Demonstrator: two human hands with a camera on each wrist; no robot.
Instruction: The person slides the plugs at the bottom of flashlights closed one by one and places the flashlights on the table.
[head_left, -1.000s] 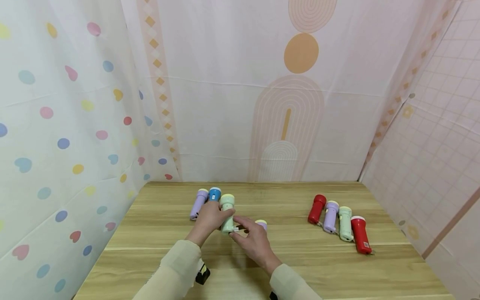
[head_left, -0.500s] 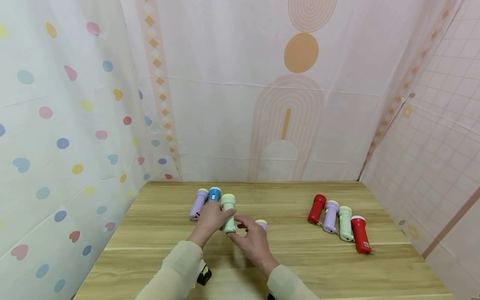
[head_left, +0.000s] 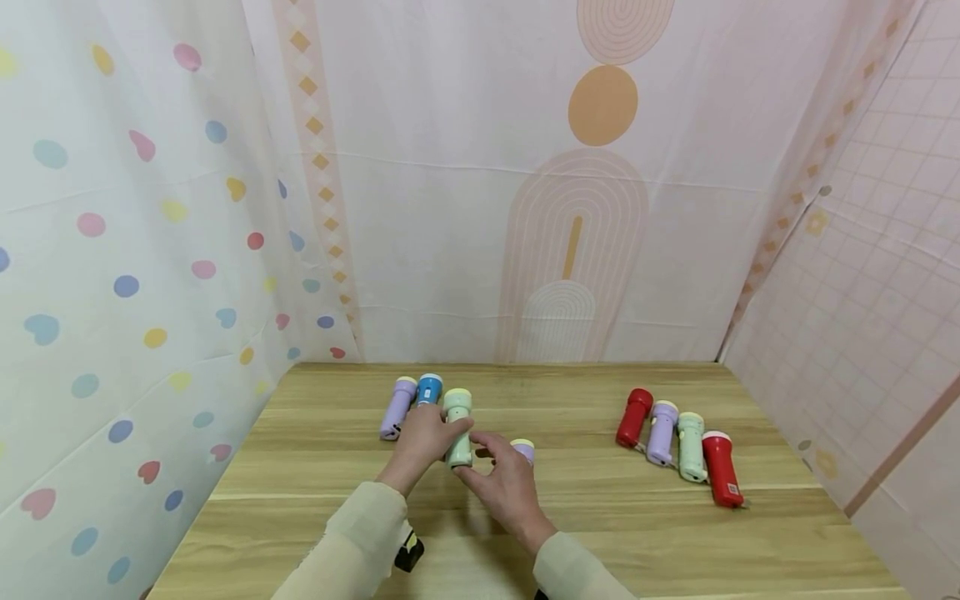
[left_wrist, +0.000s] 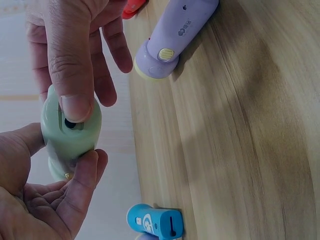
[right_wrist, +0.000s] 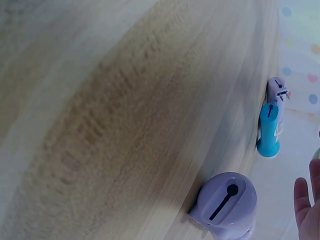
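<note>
My left hand grips a pale green flashlight round its body, lens end away from me. In the left wrist view, the right thumb presses on the flashlight's tail, over a slot with a dark recess. My right hand has its index finger near the flashlight's side, and its other fingers are loosely bent. Partly behind the right hand lies a purple flashlight, whose slotted tail shows in the right wrist view. A blue flashlight is partly hidden behind the left hand.
Left of the blue one lies another purple flashlight. At the right stand in a row a red flashlight, a purple one, a green one and a second red one. Patterned curtains enclose the wooden table.
The metal plug that stuck out from the green flashlight's tail one second ago no longer shows; the right thumb has pushed in against the tail. Both hands have barely moved.
</note>
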